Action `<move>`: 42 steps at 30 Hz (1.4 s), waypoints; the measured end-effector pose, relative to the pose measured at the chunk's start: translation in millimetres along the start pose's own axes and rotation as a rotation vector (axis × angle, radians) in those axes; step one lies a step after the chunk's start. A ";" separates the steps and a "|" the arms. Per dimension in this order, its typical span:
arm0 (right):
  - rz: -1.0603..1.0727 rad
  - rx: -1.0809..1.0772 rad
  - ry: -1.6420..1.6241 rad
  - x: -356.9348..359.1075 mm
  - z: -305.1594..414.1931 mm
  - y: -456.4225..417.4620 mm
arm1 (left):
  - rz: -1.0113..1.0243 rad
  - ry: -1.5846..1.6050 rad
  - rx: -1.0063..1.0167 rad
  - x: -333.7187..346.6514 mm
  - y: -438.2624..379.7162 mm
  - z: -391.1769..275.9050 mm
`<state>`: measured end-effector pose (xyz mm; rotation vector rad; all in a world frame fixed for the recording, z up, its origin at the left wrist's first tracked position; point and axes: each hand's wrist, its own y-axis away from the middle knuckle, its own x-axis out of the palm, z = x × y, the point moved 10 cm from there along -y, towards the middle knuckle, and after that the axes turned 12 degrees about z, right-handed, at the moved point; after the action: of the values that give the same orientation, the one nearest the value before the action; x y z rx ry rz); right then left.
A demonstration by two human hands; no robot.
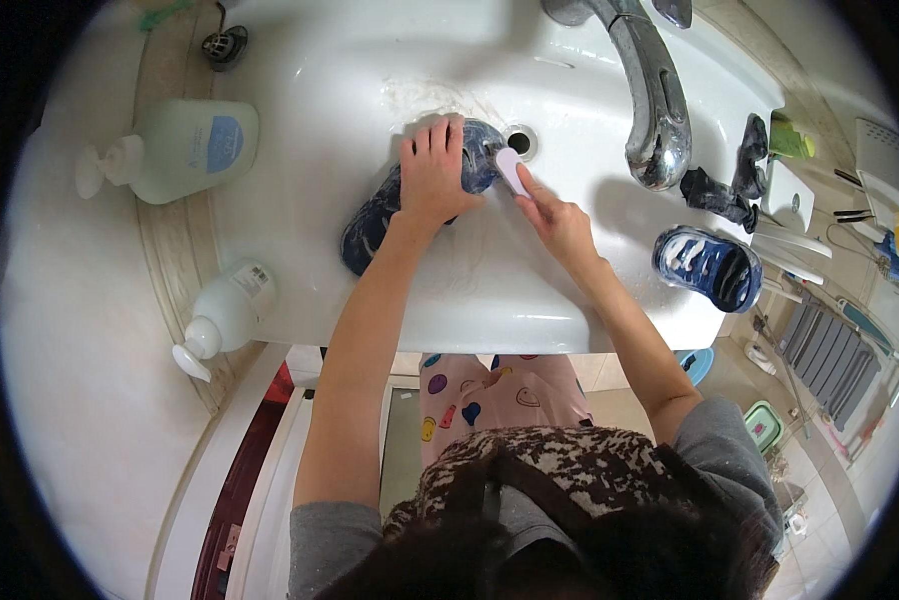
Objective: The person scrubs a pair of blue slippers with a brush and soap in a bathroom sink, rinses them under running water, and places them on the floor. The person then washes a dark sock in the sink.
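Note:
A wet, dark blue shoe (374, 217) lies in the white washbasin (299, 247), its toe towards the drain hole (519, 142). My left hand (433, 169) grips the shoe across its middle, fingers over the far side. In my right hand (558, 221) is a brush with a pale lilac back (511, 169), held against the toe end of the shoe. The bristles are mostly hidden beneath the back. Whitish suds streak the shoe, and brownish dirty water marks the basin around it.
Over the basin's right side reaches a chrome faucet (656, 112). Another blue shoe (707, 268) and dark wet socks (719, 196) lie on the right rim. Two pump bottles, one large (194, 150) and one smaller (232, 307), stand at the left. A drain stopper (224, 46) rests at the upper left.

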<state>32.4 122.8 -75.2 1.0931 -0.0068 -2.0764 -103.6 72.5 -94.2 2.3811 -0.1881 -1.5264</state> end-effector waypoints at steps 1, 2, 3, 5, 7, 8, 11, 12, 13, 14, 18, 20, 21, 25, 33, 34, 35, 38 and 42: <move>0.039 0.057 0.001 1.3 -1.7 3.9 | -0.026 0.006 -0.021 -2.3 0.4 2.3; 0.177 0.203 0.112 14.0 -14.3 -6.6 | -0.058 0.017 -0.035 -5.0 0.9 3.9; 0.089 0.137 0.091 7.9 -5.2 -15.5 | -0.067 0.028 -0.053 -5.6 1.2 5.8; -0.067 0.009 0.054 -1.7 5.5 -35.4 | -0.059 0.035 -0.062 -4.5 1.7 6.2; -0.140 -0.030 -0.086 -1.3 -4.4 -40.3 | -0.028 0.051 -0.062 -0.4 0.7 4.7; -0.232 -0.150 -0.165 -10.2 -2.2 -21.6 | -0.015 0.055 -0.058 0.5 0.7 4.0; -0.133 0.574 -0.776 7.2 -86.3 34.8 | 0.021 0.031 -0.080 -1.6 1.1 2.3; -0.222 0.656 -0.811 -11.2 -94.2 71.1 | 0.028 0.047 -0.077 -4.6 1.4 0.9; -0.386 0.655 -0.872 -38.6 -94.5 100.1 | 0.061 0.074 -0.077 -5.9 2.2 -1.2; -0.501 0.542 -0.786 -77.6 -81.9 119.5 | 0.027 0.057 -0.054 -15.3 2.6 -7.0; -0.736 -0.106 -0.229 -209.8 44.1 125.7 | -0.118 0.090 0.090 -57.7 10.8 -46.0; -0.718 -0.228 0.052 -236.0 103.0 94.0 | -0.226 0.199 0.208 -80.9 18.6 -73.5; -0.678 -0.323 0.044 -243.1 125.0 74.3 | -0.228 0.198 0.245 -85.9 21.5 -87.6; -0.423 -0.268 0.508 -237.7 172.2 10.0 | -0.168 0.194 0.290 -89.1 36.3 -122.7; -0.446 -0.244 0.497 -263.2 175.9 -1.8 | -0.177 0.237 0.281 -93.0 44.9 -114.7; -0.424 -0.220 0.405 -267.0 169.5 -3.8 | -0.154 0.240 0.274 -90.7 42.6 -114.1; -0.435 -0.235 0.368 -270.9 168.0 -1.6 | -0.164 0.250 0.295 -91.5 42.4 -115.5; -0.490 -0.257 0.155 -282.0 150.0 21.5 | -0.173 0.277 0.332 -90.7 42.0 -118.8; -0.555 0.031 -0.316 -267.4 70.2 79.4 | -0.162 0.298 0.344 -88.0 40.4 -121.5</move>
<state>121.7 213.6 182.8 0.8325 0.1221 -2.7386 -29.0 80.6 41.8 2.9258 -0.2074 -1.2624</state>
